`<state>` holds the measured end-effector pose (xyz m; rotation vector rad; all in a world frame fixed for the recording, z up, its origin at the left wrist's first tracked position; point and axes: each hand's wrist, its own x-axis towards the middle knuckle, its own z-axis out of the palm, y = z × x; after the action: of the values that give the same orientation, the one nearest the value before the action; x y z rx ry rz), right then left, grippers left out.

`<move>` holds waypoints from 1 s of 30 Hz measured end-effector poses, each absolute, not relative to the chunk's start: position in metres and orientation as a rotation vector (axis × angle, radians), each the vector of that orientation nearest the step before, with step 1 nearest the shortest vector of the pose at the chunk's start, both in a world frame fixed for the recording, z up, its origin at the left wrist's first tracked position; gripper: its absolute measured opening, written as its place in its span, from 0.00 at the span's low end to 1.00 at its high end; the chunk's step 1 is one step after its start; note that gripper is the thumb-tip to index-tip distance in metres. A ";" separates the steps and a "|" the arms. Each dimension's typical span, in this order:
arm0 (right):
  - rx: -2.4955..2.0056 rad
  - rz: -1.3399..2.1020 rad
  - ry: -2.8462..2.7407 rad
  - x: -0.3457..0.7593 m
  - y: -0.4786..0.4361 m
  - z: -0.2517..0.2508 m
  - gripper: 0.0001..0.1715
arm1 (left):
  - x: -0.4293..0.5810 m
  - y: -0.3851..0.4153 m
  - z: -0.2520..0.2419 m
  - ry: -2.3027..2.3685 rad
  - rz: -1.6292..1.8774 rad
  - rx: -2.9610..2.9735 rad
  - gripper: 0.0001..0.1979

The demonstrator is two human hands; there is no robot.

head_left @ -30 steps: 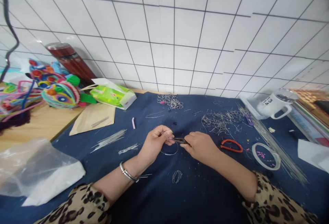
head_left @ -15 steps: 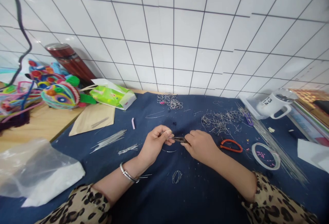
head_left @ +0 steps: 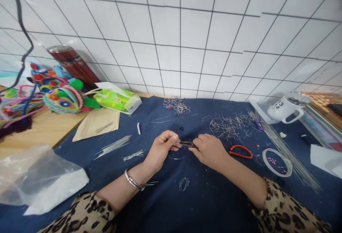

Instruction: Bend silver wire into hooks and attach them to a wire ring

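My left hand (head_left: 163, 148) pinches a thin wire (head_left: 176, 158), which curves in a loop below the fingers. Closed around a pair of pliers (head_left: 188, 144), my right hand (head_left: 210, 151) points the dark jaws at my left fingertips. The handles are mostly hidden in the palm, and the wire's end at the jaws is too small to make out. A small coil of wire (head_left: 184, 184) lies on the dark blue cloth (head_left: 203, 204) in front of the hands.
Tangled wire (head_left: 229, 126), an orange-red handled tool (head_left: 241, 151) and a round dish of pink beads (head_left: 277, 162) lie at right, near a white mug (head_left: 287, 108). Straight wires (head_left: 114, 146) and a plastic bag (head_left: 40, 179) are at left. A tiled wall (head_left: 171, 47) rises behind.
Both hands keep nearly the same place. The pliers' jaws look slightly more parted, and the wire loop below my left fingers shows a wider curve.
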<state>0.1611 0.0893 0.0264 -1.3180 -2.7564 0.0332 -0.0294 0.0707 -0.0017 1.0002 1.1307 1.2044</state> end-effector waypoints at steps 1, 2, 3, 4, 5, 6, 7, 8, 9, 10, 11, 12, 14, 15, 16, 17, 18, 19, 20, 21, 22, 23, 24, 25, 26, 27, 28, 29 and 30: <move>-1.312 0.028 -2.757 0.161 0.089 0.026 0.17 | -0.030 0.071 -0.002 1.129 1.198 1.005 0.10; -1.307 0.025 -2.758 0.161 0.089 0.026 0.17 | -0.030 0.071 -0.002 1.130 1.193 1.012 0.10; -1.303 0.022 -2.758 0.161 0.089 0.026 0.17 | -0.030 0.071 -0.002 1.133 1.190 1.022 0.10; -1.301 0.022 -2.758 0.161 0.089 0.026 0.17 | -0.030 0.071 -0.002 1.138 1.187 1.033 0.10; -1.301 0.022 -2.758 0.161 0.089 0.025 0.17 | -0.030 0.070 -0.001 1.145 1.184 1.047 0.10; -1.301 0.023 -2.757 0.161 0.089 0.025 0.16 | -0.030 0.070 -0.001 1.154 1.179 1.063 0.10; -1.301 0.024 -2.757 0.161 0.089 0.025 0.16 | -0.030 0.070 -0.001 1.162 1.174 1.083 0.10; -1.301 0.026 -2.756 0.160 0.088 0.025 0.16 | -0.030 0.070 0.000 1.171 1.170 1.104 0.10; -1.299 0.029 -2.757 0.160 0.088 0.025 0.16 | -0.029 0.070 0.000 1.177 1.169 1.126 0.10; -1.298 0.034 -2.759 0.160 0.088 0.025 0.16 | -0.029 0.070 0.000 1.182 1.171 1.145 0.10; -1.296 0.041 -2.761 0.160 0.088 0.025 0.16 | -0.029 0.070 0.000 1.185 1.173 1.159 0.10; -1.295 0.051 -2.764 0.160 0.088 0.025 0.16 | -0.029 0.070 0.000 1.189 1.173 1.166 0.10; -1.295 0.081 -2.767 0.160 0.088 0.026 0.17 | -0.029 0.070 -0.001 1.192 1.164 1.162 0.10; -1.298 0.099 -2.768 0.161 0.089 0.026 0.17 | -0.029 0.071 -0.002 1.192 1.154 1.156 0.10; -1.302 0.117 -2.768 0.161 0.090 0.026 0.17 | -0.030 0.071 -0.002 1.192 1.145 1.151 0.11; -1.305 0.137 -2.769 0.162 0.090 0.026 0.17 | -0.030 0.071 -0.002 1.193 1.137 1.147 0.11; -1.304 0.155 -2.769 0.162 0.091 0.026 0.17 | -0.030 0.071 -0.002 1.194 1.131 1.146 0.11; -1.301 0.170 -2.769 0.163 0.092 0.025 0.17 | -0.031 0.071 -0.002 1.195 1.126 1.147 0.10; -1.295 0.182 -2.768 0.163 0.092 0.025 0.17 | -0.031 0.071 -0.002 1.194 1.121 1.151 0.10; -1.288 0.191 -2.766 0.164 0.093 0.025 0.18 | -0.031 0.071 -0.002 1.191 1.114 1.155 0.10; -1.283 0.199 -2.763 0.164 0.093 0.025 0.18 | -0.031 0.071 -0.001 1.186 1.107 1.161 0.10; -1.280 0.208 -2.759 0.164 0.094 0.024 0.17 | -0.031 0.071 -0.001 1.181 1.099 1.168 0.10; -1.279 0.220 -2.756 0.165 0.094 0.024 0.17 | -0.031 0.071 -0.001 1.177 1.091 1.177 0.10; -1.278 0.235 -2.756 0.165 0.095 0.024 0.17 | -0.030 0.071 -0.001 1.175 1.084 1.185 0.10; -1.280 0.250 -2.756 0.165 0.095 0.023 0.17 | -0.030 0.071 -0.002 1.174 1.079 1.195 0.10; -1.283 0.265 -2.758 0.165 0.095 0.023 0.17 | -0.030 0.071 -0.002 1.174 1.074 1.203 0.10; -1.289 0.275 -2.760 0.165 0.096 0.023 0.17 | -0.030 0.071 -0.003 1.173 1.071 1.209 0.11; -1.299 0.282 -2.760 0.165 0.096 0.023 0.17 | -0.030 0.071 -0.003 1.170 1.068 1.210 0.11; -1.309 0.286 -2.757 0.165 0.097 0.023 0.17 | -0.030 0.071 -0.004 1.163 1.066 1.206 0.11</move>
<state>0.1647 0.0966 0.0229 -1.3091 -2.7570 0.2862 -0.0299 0.0709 -0.0039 1.2059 1.1630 1.0658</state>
